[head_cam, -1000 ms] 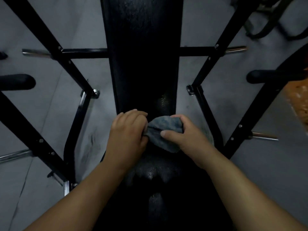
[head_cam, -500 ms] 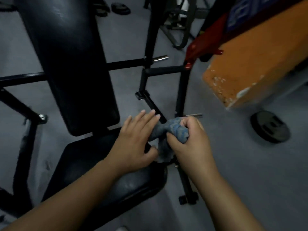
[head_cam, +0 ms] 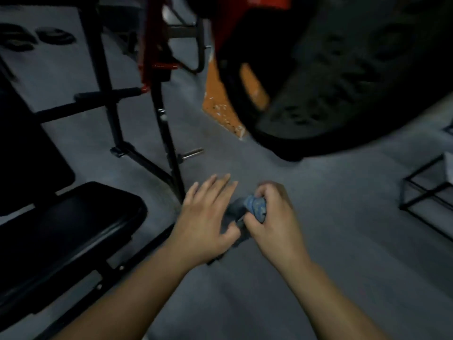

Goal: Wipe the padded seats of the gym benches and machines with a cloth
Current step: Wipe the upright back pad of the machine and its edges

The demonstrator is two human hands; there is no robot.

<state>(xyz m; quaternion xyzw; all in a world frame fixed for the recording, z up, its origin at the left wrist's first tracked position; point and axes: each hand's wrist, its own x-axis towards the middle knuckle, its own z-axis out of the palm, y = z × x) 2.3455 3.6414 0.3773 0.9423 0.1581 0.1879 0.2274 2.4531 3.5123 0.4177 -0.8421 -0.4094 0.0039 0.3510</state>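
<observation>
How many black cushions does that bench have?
2: the seat at lower left and the backrest just above it. Other cushions may be out of view.

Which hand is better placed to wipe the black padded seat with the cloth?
Probably the right. The right hand grips the crumpled blue-grey cloth; the left hand is open, fingers straight. The black padded bench seat lies leftward, so it must reach across.

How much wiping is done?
Can't tell if the bench seat is wiped; no hand touches it. The right hand grips the cloth over the floor, the left hand open beside it. The blurred orange machine ahead may come next.
</observation>
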